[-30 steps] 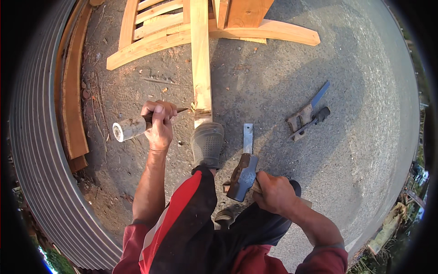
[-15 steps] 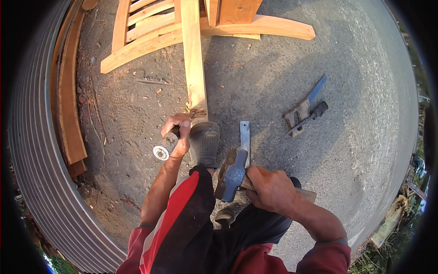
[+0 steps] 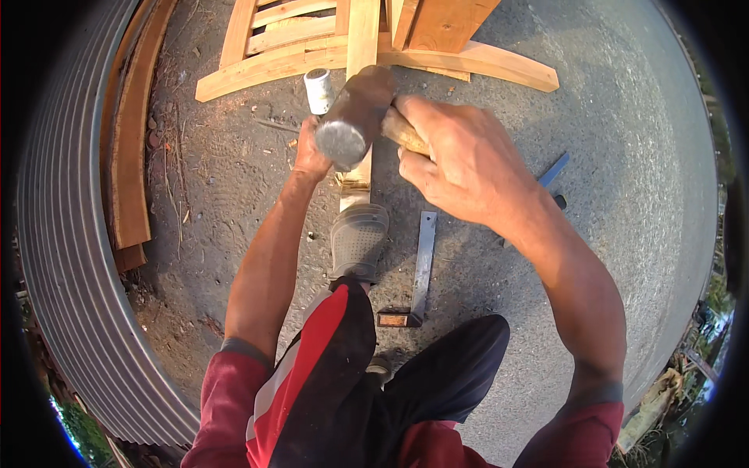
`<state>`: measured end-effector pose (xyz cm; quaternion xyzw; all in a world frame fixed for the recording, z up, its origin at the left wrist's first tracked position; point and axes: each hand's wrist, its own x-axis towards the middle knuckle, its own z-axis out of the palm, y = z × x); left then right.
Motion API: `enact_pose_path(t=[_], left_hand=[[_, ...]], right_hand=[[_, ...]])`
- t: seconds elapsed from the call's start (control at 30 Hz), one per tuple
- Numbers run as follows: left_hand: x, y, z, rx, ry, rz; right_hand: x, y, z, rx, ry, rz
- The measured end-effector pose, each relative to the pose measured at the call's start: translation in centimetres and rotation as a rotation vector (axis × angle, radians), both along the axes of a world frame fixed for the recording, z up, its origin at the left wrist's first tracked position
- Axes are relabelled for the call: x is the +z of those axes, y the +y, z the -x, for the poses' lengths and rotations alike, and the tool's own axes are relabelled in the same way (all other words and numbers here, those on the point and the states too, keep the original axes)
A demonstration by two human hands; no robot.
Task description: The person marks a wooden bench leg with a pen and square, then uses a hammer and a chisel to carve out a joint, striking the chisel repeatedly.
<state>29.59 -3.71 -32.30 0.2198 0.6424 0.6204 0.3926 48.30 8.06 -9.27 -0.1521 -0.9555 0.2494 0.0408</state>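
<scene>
My right hand (image 3: pixel 468 160) grips the short wooden handle of a heavy hammer (image 3: pixel 341 140), its steel head hanging over the narrow plank. Partly behind that head, my left hand (image 3: pixel 310 152) is closed around a chisel (image 3: pixel 318 92) with a pale, round-ended handle. The chisel's blade is hidden by the hammer. Running away from me, the light wooden plank (image 3: pixel 363 43) has a darker cut patch (image 3: pixel 356 183) near its close end. My grey perforated shoe (image 3: pixel 359 238) rests on that end.
A metal try square (image 3: pixel 424 257) lies on the ground right of my shoe. Farther right, a saw with a blue blade (image 3: pixel 554 170) is partly covered by my forearm. A slatted wooden frame (image 3: pixel 273 70) lies ahead. Corrugated metal (image 3: pixel 62 234) and long boards (image 3: pixel 133 171) border the left.
The hammer has swung up and forward from beside my knee to above the plank. My left hand has moved farther along the plank with the chisel, whose handle end now points away.
</scene>
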Motion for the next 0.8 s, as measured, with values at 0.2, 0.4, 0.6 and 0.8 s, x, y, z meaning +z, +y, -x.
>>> enact_pose_path(t=[0.2,0.4,0.6,0.8], left_hand=[[1.9,3.2,1.0,-0.023,-0.013,0.162],[0.6,3.5,0.1,0.055,0.028,0.282],[1.3,3.1,1.5,-0.014,-0.016,0.361],[0.1,2.7,1.0,-0.001,0.068,0.354]], right_hand=[[-0.6,4.3,7.9,-0.156,0.000,-0.022],[2.0,4.0,14.5,-0.254,-0.200,0.101],[-2.2,7.7,16.8,-0.116,-0.067,0.013],[-3.4,9.2,18.4,-0.071,-0.131,-0.035]])
